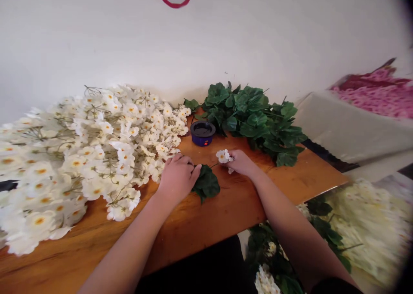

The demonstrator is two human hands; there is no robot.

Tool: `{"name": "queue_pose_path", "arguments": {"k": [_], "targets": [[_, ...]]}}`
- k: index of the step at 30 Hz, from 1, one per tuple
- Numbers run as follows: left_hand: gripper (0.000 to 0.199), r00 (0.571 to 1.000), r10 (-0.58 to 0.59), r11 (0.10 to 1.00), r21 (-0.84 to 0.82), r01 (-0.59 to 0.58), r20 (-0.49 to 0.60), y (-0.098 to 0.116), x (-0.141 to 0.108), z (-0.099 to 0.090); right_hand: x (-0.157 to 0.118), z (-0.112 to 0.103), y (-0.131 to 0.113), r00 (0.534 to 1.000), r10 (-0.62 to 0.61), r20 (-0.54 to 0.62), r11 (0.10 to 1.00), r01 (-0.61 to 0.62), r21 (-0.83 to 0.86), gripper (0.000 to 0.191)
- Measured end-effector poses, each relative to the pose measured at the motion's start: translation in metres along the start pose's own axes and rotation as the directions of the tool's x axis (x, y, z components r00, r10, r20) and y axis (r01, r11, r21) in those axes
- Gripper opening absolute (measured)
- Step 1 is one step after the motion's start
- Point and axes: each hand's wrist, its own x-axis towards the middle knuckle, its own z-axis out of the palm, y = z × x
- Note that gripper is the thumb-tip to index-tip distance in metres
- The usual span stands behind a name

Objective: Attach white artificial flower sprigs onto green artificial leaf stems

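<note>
My left hand (180, 175) is closed at the near middle of the table, with a dark green leaf cluster (207, 183) sticking out from its thumb side. To its right, my right hand (241, 162) is closed on a small white artificial flower (223, 156), whose head shows past the fingers. A thin stem runs between the flower and the leaves. Behind both hands stands a small round blue pot (202, 133) with a black rim and a lit red light on its front. What lies inside my left hand's grip is mostly hidden.
A big heap of white artificial flowers (106, 143) covers the table's left side. Green leaf bunches (254, 117) are piled at the back right against the wall (226, 35). Beyond the table's right edge are pink flowers (380, 96), and more white flowers (368, 221) lie lower down.
</note>
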Motion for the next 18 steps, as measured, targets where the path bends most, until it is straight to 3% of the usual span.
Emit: {"name": "queue_pose_path", "arguments": {"k": [2, 4, 7, 9, 11, 14, 18], "targets": [[0.034, 0.998, 0.041, 0.999, -0.014, -0.042, -0.044, 0.0, -0.002, -0.009, 0.001, 0.001, 0.0, 1.0, 0.012, -0.027, 1.0, -0.011, 0.019, 0.014], [0.03, 0.987, 0.154, 0.986, -0.054, -0.157, -0.042, 0.001, -0.006, -0.015, 0.001, 0.003, 0.0, 0.998, 0.012, -0.062, 0.999, -0.01, 0.035, 0.015], [0.026, 0.94, 0.337, 0.928, -0.19, -0.32, 0.062, 0.005, -0.012, -0.019, 0.003, 0.004, 0.002, 0.992, -0.02, -0.122, 1.0, 0.023, 0.02, 0.017], [0.028, 0.914, 0.381, 0.91, -0.233, -0.343, 0.143, 0.008, -0.013, -0.018, 0.003, 0.005, 0.003, 0.988, -0.044, -0.146, 0.999, 0.044, -0.005, 0.019], [0.033, 0.935, 0.301, 0.944, -0.197, -0.265, 0.186, 0.01, -0.01, -0.014, 0.003, 0.005, 0.003, 0.984, -0.05, -0.168, 0.999, 0.047, -0.024, 0.019], [0.029, 0.984, 0.051, 0.995, -0.091, -0.036, 0.173, 0.01, -0.001, -0.001, 0.002, 0.005, 0.002, 0.983, -0.04, -0.177, 0.999, 0.034, -0.038, 0.015], [0.022, 0.974, -0.069, 0.997, 0.036, 0.063, 0.217, 0.004, 0.012, 0.02, 0.002, 0.005, -0.001, 0.987, -0.016, -0.158, 0.999, 0.008, -0.051, 0.014]]}}
